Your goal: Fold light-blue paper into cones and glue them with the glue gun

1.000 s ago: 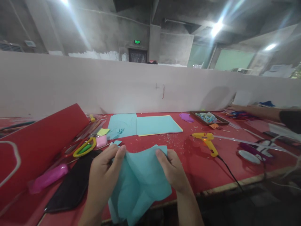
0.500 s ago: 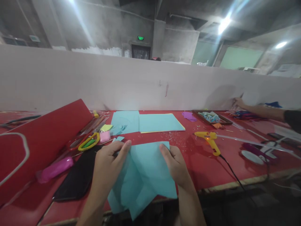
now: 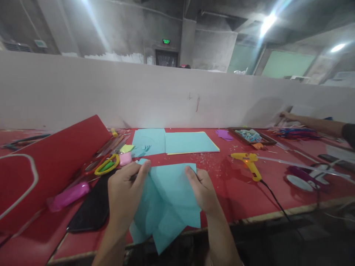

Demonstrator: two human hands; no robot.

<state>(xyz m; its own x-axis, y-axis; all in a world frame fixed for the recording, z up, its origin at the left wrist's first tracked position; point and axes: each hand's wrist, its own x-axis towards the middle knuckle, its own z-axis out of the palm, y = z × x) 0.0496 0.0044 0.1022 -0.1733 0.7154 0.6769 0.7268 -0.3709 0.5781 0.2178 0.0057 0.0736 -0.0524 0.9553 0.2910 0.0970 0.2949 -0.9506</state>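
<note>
Between my two hands hangs a creased light-blue sheet of paper (image 3: 169,192), folded, with its lower corners dangling over the table's front edge. My left hand (image 3: 126,186) is closed on its left upper edge, thumb in front and fingers behind. At the right upper corner my right hand (image 3: 202,188) pinches the same paper, thumb on the near face. Just beyond lie more light-blue sheets (image 3: 191,142), with a yellow edge showing beneath them. A dark flat object (image 3: 91,207) rests on the table beside my left forearm.
A yellow glue gun (image 3: 248,162) with a black cord lies at right. Yellow-handled scissors (image 3: 111,166), a pink tube-like object (image 3: 70,195) and a red board (image 3: 55,162) are at left. A tray (image 3: 252,136) of paper pieces stands behind. Another person's arm (image 3: 318,123) reaches in at far right.
My hands and the blue paper have shifted slightly up and left, still gripped alike. The other person's hand at far right has moved a little to the right.
</note>
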